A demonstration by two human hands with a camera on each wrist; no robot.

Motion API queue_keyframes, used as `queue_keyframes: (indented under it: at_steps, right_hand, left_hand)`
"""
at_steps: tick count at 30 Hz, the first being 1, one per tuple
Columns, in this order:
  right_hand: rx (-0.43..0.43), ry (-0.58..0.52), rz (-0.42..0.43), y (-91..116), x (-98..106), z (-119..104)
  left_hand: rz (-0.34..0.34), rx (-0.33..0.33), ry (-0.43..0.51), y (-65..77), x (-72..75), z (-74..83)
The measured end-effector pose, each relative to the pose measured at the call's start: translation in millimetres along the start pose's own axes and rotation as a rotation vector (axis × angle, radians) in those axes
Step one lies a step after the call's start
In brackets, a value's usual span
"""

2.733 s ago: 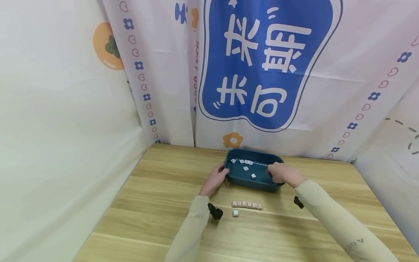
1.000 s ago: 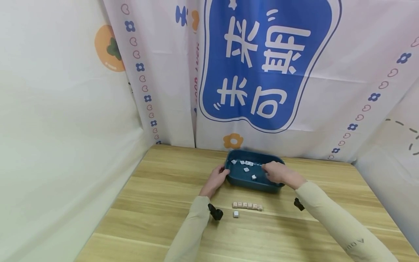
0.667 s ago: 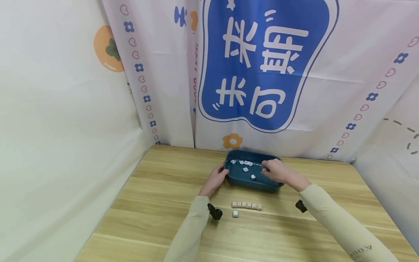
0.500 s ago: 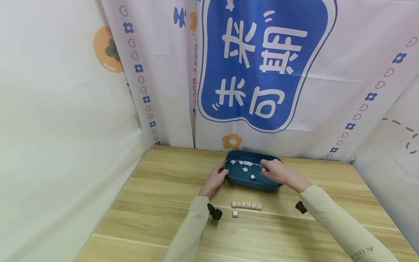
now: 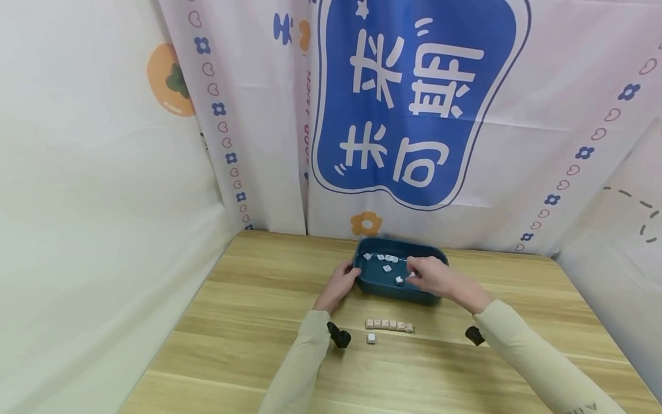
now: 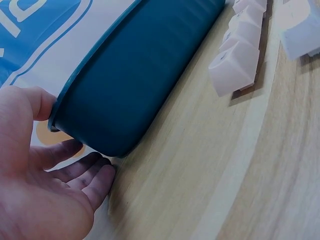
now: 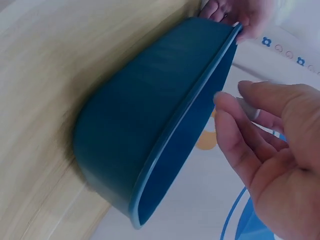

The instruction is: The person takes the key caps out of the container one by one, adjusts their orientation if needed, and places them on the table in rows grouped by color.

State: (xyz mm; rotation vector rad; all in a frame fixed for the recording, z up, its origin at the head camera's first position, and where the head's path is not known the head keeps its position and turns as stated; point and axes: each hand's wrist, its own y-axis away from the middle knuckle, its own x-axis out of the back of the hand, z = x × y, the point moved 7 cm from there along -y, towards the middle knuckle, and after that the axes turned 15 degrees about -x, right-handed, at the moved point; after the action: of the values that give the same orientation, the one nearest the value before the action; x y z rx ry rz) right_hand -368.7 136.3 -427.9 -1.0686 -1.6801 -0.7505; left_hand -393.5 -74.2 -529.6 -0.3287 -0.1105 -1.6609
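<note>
A dark blue-green plastic tub (image 5: 390, 291) stands at the table's back, against the cloth. My left hand (image 5: 338, 284) grips its left end, with the thumb over the rim and the fingers below, as the left wrist view shows. Above the tub's right half, my right hand (image 5: 439, 280) pinches a whitish keycap (image 7: 248, 108) between thumb and fingertips; the fingers partly cover it. Several white keycaps (image 5: 388, 268) lie loose on the tub's floor. In front of the tub stretches a row of pale pink keycaps (image 5: 385, 324), with a single white keycap (image 5: 371, 338) nearer me.
The wooden table (image 5: 248, 322) runs left and right of the tub. A printed cloth (image 5: 269, 190) hangs right behind it, and pale cloth walls (image 5: 103, 230) close in both sides. Each wrist carries a black camera mount (image 5: 339, 334).
My right hand, earlier reaching into the tub's right part, has come up slightly and shifted left with a keycap between its fingers. The left hand stays on the tub's end.
</note>
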Motion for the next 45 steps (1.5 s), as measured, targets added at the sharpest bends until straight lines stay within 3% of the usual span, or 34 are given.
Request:
queue_keyframes:
  at_steps: [5, 14, 25, 34, 40, 45]
  right_hand:
    - [0.061, 0.019, 0.087, 7, 2, -10]
    - [0.106, 0.011, 0.128, 23, -7, -24]
    - [0.072, -0.124, -0.033, 39, -25, -38]
    - [0.224, -0.082, 0.058, 49, -43, -53]
    - [0.199, -0.143, -0.018, 54, -65, -58]
    - [0.213, -0.099, -0.039, 61, -77, -66]
  left_hand:
    - [0.001, -0.001, 0.005, -0.6, 0.5, -1.6]
    - [0.003, 0.002, 0.002, 1.0, 0.3, -3.3]
    - [0.001, 0.004, 0.005, 1.1, 1.0, -5.5]
    - [0.008, 0.008, 0.009, -0.4, 0.9, -4.0]
    - [0.011, 0.0, 0.0, -2.3, 1.1, -2.2]
    - [0.004, -0.011, -0.013, -3.4, 0.8, -2.0]
